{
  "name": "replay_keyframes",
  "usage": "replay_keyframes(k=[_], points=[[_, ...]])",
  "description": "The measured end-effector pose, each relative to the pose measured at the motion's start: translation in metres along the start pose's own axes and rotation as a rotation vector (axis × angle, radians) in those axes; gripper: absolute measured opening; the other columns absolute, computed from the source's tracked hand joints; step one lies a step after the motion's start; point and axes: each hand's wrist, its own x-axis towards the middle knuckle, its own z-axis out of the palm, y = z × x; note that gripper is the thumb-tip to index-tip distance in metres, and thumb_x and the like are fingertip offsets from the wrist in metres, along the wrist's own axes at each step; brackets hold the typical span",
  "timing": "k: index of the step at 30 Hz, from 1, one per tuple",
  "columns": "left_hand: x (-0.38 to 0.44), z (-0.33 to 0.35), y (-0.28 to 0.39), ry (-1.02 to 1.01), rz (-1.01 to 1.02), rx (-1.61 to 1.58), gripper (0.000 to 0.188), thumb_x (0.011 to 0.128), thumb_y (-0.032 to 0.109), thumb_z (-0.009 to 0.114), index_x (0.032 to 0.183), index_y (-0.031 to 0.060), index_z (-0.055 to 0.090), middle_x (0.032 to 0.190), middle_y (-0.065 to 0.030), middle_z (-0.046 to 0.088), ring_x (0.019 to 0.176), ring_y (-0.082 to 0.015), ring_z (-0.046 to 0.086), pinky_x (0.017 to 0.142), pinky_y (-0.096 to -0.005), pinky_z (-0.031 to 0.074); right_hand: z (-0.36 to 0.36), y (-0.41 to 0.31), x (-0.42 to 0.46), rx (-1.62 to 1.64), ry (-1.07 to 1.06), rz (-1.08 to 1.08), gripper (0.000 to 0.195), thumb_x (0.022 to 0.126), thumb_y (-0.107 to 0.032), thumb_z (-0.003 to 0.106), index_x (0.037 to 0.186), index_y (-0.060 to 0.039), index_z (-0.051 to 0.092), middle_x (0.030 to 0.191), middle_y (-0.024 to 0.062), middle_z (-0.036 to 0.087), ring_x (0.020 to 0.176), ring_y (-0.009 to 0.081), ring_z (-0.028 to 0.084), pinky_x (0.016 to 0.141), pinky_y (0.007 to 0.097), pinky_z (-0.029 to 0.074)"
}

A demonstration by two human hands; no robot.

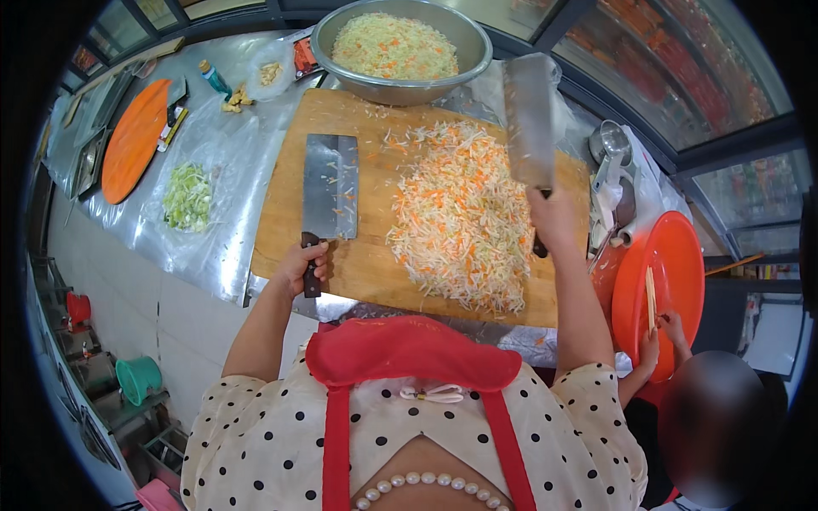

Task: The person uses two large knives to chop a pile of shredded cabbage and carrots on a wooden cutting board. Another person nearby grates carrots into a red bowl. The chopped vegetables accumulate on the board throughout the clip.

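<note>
My left hand (305, 265) grips the dark handle of a cleaver (319, 185). Its broad blade lies over the left part of a wooden cutting board (377, 268), with shreds of vegetable stuck to it. A second cleaver (530, 121) is held up by its handle in my right hand (551, 217), at the board's right side; its blade is blurred. Between the two knives spreads a large heap of shredded white and orange vegetables (463, 217), probably radish or cabbage with carrot. The right hand overlaps the heap's right edge in view.
Beyond the board stands a steel bowl (402, 89) of finely chopped vegetables. Chopped green onion (186, 197), ginger (238, 99), a small bottle (215, 80) and an orange round board (134, 144) lie at left. Another person's hands (658, 338) hold sticks by an orange basin (677, 274).
</note>
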Motion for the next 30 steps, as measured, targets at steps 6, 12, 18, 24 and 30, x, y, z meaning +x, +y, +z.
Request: replay_keyframes(k=[6, 12, 18, 24, 30], points=[[0.004, -0.007, -0.002, -0.004, -0.007, 0.049, 0.022, 0.086, 0.017, 0.063, 0.073, 0.0091, 0.047, 0.056, -0.0013, 0.044, 0.044, -0.0137, 0.044, 0.045, -0.0312, 0.040, 0.010, 0.027, 0.010, -0.227, -0.306, -0.003, 0.027, 0.080, -0.020, 0.059, 0.097, 0.0012, 0.062, 0.081, 0.0207, 0.065, 0.076, 0.0325, 0.064, 0.071, 0.0405, 0.049], [0.002, -0.002, -0.001, 0.016, 0.003, 0.020, 0.023, 0.085, 0.016, 0.063, 0.072, 0.0088, 0.046, 0.056, -0.0016, 0.044, 0.044, -0.0136, 0.045, 0.046, -0.0308, 0.040, 0.014, 0.001, -0.009, 0.043, -0.131, -0.029, 0.026, 0.080, -0.020, 0.060, 0.096, 0.0008, 0.062, 0.077, 0.0179, 0.064, 0.070, 0.0296, 0.063, 0.066, 0.0382, 0.048], [0.004, -0.005, 0.000, -0.001, 0.012, 0.049, 0.023, 0.086, 0.018, 0.064, 0.074, 0.0093, 0.047, 0.057, -0.0009, 0.044, 0.046, -0.0130, 0.045, 0.046, -0.0310, 0.041, 0.019, 0.019, -0.003, -0.273, -0.239, -0.119, 0.025, 0.080, -0.019, 0.058, 0.095, 0.0004, 0.062, 0.080, 0.0203, 0.065, 0.077, 0.0352, 0.063, 0.071, 0.0416, 0.049], [0.009, -0.003, 0.001, -0.010, 0.000, 0.040, 0.023, 0.087, 0.019, 0.064, 0.074, 0.0101, 0.046, 0.057, -0.0012, 0.044, 0.045, -0.0135, 0.045, 0.045, -0.0312, 0.041, 0.034, 0.022, 0.005, -0.215, -0.251, 0.010, 0.029, 0.077, -0.020, 0.061, 0.097, 0.0000, 0.063, 0.087, 0.0229, 0.065, 0.084, 0.0362, 0.064, 0.076, 0.0426, 0.050], [0.002, -0.006, -0.001, 0.007, 0.013, 0.036, 0.023, 0.087, 0.019, 0.063, 0.074, 0.0096, 0.047, 0.057, -0.0015, 0.043, 0.045, -0.0139, 0.044, 0.046, -0.0316, 0.040, 0.007, -0.002, -0.006, -0.159, -0.205, -0.061, 0.030, 0.077, -0.022, 0.061, 0.099, -0.0003, 0.063, 0.086, 0.0229, 0.065, 0.082, 0.0360, 0.064, 0.076, 0.0427, 0.050]])
